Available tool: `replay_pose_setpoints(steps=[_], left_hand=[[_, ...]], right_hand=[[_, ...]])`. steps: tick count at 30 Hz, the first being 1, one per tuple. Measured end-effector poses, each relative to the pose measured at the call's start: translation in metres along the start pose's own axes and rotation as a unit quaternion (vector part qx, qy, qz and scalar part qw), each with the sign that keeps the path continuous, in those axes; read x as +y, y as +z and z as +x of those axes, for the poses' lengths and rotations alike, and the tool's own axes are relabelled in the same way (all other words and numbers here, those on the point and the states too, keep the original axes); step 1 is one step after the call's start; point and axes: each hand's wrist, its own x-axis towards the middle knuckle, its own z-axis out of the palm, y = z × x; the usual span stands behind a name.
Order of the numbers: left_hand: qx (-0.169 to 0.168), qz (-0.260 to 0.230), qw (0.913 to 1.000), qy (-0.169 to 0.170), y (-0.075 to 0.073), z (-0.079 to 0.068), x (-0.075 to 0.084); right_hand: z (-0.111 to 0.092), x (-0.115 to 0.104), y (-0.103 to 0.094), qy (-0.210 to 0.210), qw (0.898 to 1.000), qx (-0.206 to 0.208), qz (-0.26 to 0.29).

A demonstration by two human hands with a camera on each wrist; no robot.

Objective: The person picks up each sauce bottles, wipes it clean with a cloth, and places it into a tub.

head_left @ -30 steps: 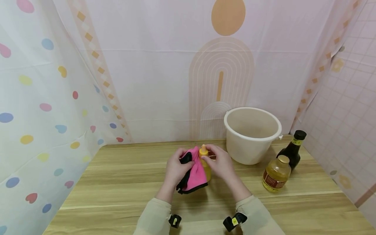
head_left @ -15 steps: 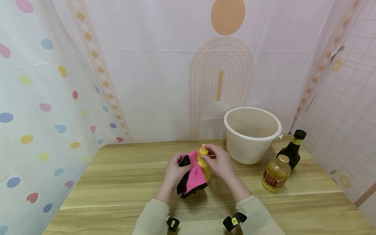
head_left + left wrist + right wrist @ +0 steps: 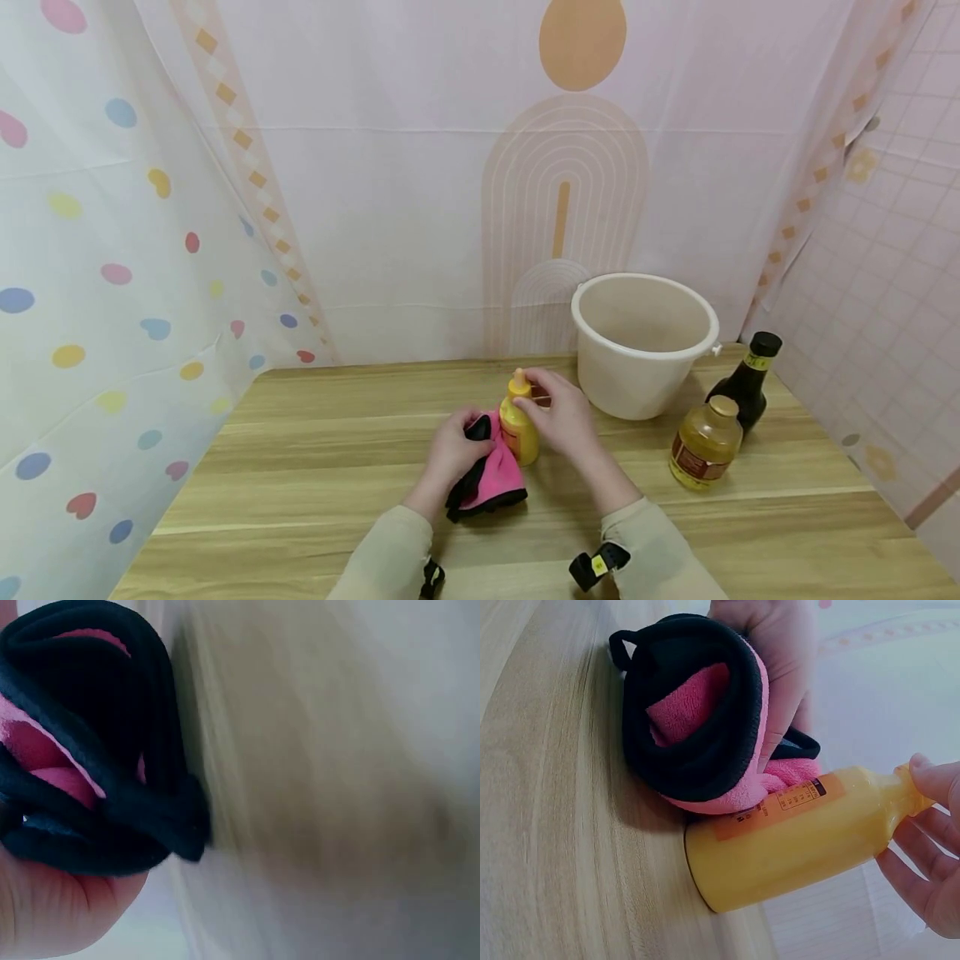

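Note:
My left hand pinches a bunched pink cloth with black edging. The cloth hangs in folds against the left side of a yellow squeeze bottle. My right hand grips that bottle around its neck, just under the pointed cap. Upright on the table, the bottle shows an orange label in the right wrist view, and the cloth lies close beside it. In the left wrist view the folded cloth covers most of the left hand, so only the thumb side shows.
A white bucket stands at the back right of the wooden table. Right of it are a dark bottle with a black cap and a squat jar of yellow liquid. Patterned curtains hang behind and at both sides.
My left hand has drawn the cloth down along the bottle towards me, and more of the bottle's yellow front and label now shows. The right hand has stayed at the neck.

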Motion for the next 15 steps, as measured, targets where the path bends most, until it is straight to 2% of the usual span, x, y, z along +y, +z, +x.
replay_pose_setpoints(steps=[5, 8, 11, 15], left_hand=[[-0.016, 0.039, 0.9988, 0.024, -0.003, 0.003, 0.001], [-0.013, 0.053, 0.9978, 0.038, -0.006, 0.004, 0.002], [-0.005, 0.051, 0.9978, 0.043, -0.012, 0.006, 0.006], [0.016, 0.021, 0.9989, 0.039, -0.024, 0.01, 0.02]], right_hand=[[0.0, 0.0, 0.0, 0.004, 1.0, -0.001, 0.001], [0.0, 0.0, 0.0, 0.004, 1.0, -0.001, 0.002], [0.001, 0.001, 0.0, 0.001, 1.0, 0.0, 0.005], [0.001, 0.002, 0.001, -0.001, 1.0, 0.002, 0.002]])
